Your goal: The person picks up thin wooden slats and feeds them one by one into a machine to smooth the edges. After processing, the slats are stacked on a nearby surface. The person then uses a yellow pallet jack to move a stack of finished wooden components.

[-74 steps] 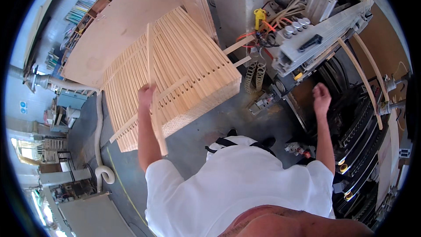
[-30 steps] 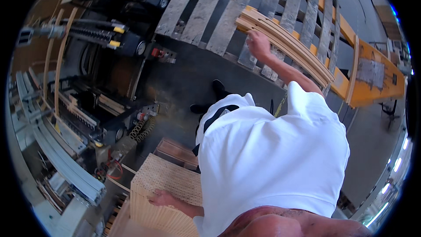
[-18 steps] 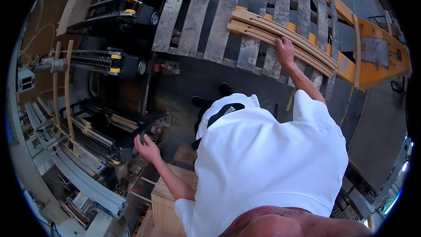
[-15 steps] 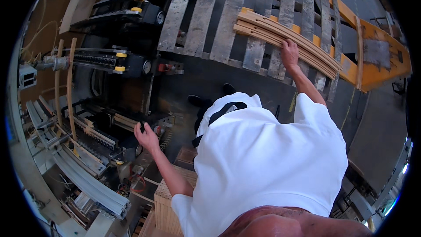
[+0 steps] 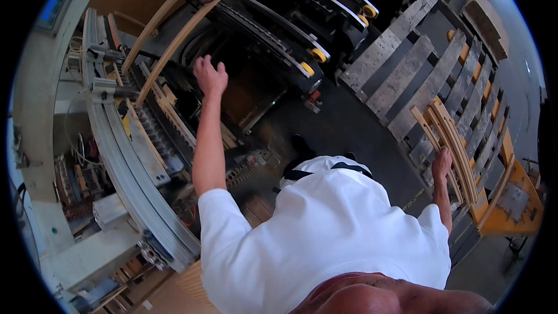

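Right grip (image 5: 442, 163) is clamped on a wooden strip (image 5: 426, 126), which angles slightly off the strip stack (image 5: 455, 144) just right of that grip; stack lies on slatted pallet (image 5: 386, 38). Left grip (image 5: 210, 77) has fingers apart; curved wooden slat (image 5: 180, 42) up and left of it, yellow roller (image 5: 318, 55) well to its right. Yellow frame (image 5: 505, 227) right of right grip.

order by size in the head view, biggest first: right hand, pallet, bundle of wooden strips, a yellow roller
1. Pallet
2. Bundle of wooden strips
3. Right hand
4. Yellow roller, any one; they look too alike to rank
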A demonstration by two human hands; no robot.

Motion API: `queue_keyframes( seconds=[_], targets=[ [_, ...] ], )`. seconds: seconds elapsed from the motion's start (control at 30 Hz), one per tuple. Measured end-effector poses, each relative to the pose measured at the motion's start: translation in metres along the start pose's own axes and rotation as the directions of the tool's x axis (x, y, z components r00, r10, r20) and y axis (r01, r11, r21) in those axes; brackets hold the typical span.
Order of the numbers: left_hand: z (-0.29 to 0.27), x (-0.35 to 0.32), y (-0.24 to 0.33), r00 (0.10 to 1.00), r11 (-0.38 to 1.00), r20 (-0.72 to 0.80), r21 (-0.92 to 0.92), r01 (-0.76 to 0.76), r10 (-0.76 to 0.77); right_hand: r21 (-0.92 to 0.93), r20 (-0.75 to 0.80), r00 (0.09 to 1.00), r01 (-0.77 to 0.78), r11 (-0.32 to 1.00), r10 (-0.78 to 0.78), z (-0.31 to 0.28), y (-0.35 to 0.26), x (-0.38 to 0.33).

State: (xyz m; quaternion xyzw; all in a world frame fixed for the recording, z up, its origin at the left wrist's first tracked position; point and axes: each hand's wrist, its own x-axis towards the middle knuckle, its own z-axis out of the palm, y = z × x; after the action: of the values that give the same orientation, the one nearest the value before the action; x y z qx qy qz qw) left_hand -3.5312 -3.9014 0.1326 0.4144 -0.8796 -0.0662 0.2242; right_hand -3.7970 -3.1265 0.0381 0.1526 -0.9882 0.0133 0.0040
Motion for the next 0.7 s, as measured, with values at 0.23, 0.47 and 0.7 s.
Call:
queue_keyframes(
  seconds=[0.23,0.47,0.7],
  targets=[
    [0.001,0.139,-0.070,0.981,0.919,-0.002,0.348,0.184,-0.195,0.088,-0.094,0.934,0.353,0.931,-0.345,-0.102,-0.173,0.030],
    [-0.010,0.093,-0.054,0.989,0.994,0.139,0.095,-0.056,0.042,0.202,-0.123,0.688,0.723,0.660,-0.715,-0.202,-0.379,0.105],
    [-0.051,-0.066,0.067,0.925,0.953,0.367,-0.303,0.023,0.095,0.201,-0.106,0.260,0.951,0.235,-0.960,-0.207,-0.611,0.159]
  ],
)
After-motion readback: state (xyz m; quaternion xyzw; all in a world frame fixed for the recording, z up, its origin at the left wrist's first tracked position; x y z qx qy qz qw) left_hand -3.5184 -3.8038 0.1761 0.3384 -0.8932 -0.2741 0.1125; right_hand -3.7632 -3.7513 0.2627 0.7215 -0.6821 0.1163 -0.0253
